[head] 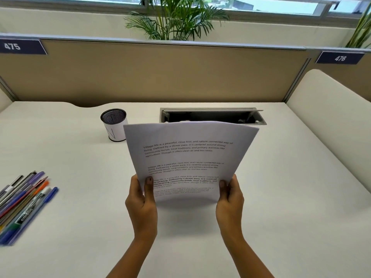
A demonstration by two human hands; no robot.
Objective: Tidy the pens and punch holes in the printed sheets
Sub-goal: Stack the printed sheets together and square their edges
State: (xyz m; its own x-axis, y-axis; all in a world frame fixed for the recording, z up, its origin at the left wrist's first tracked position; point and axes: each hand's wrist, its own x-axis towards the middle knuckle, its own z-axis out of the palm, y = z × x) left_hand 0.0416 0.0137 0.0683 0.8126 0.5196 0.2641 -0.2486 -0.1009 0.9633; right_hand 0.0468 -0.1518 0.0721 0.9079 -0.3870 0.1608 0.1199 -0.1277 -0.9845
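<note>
Sheets (188,157) are up off the desk (281,187) in the middle of the frame, standing nearly upright and bowed a bit across the top. My left hand (141,199) pinches the lower left corner, thumb on the printed face and fingers curled behind; my right hand (229,199) does the same on the lower right. Looks like a small stack, not a single page, though I can't count them.

Biggest worry from here: I'm only holding the bottom edge, so the top could flop forward or the pages could fan out and slide out of square. If the edges aren't flush when they get punched, the holes won't line up. Also, I honestly don't see a hole punch anywhere in view, so I'd have to go looking for it with both hands already full.

Pens (24,203) are in a loose bundle at the lower left of the frame, lying flat on the desk and well apart from the paper. They haven't been tidied yet.

Mesh pen cup (114,125) sits just left of the sheets' top edge, and it looks empty from here. Open cable tray (212,115) behind the paper is dark inside; there are a few small bits in it that I can't make out.
</note>
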